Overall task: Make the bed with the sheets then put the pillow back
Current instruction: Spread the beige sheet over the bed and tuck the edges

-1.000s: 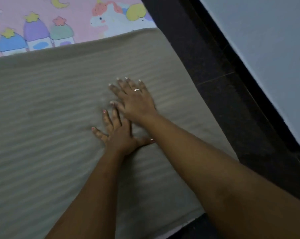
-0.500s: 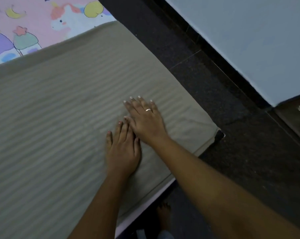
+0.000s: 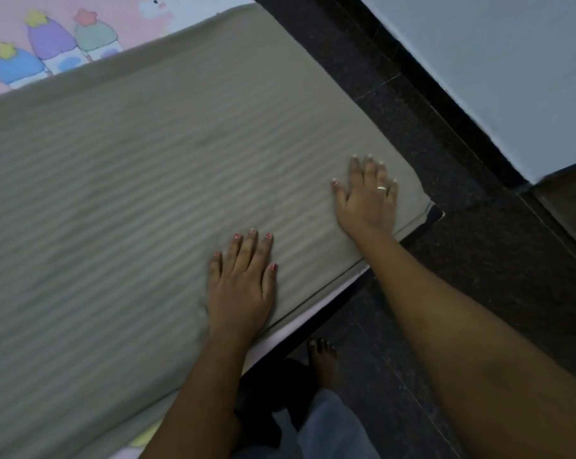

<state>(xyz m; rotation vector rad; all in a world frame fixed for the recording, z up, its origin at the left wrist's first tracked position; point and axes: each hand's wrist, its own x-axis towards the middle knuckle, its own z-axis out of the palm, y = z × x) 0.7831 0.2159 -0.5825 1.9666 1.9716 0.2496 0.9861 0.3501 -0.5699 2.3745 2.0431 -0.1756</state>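
Both forearms are bare. The left hand (image 3: 241,286) wears pinkish-red polish on its nails. The right hand (image 3: 367,200) has nails that look paler, though blur makes that unsure. It carries a thin pale metal ring (image 3: 381,188). A bare foot (image 3: 323,359) with dark toenails shows just beyond a grey-blue trouser leg (image 3: 329,429).

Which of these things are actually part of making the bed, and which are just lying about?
Part of the job: grey striped sheet; pink cartoon sheet under it; left hand and right hand, both flat on the grey sheet.
Just there: dark floor; pale wall; bare foot.
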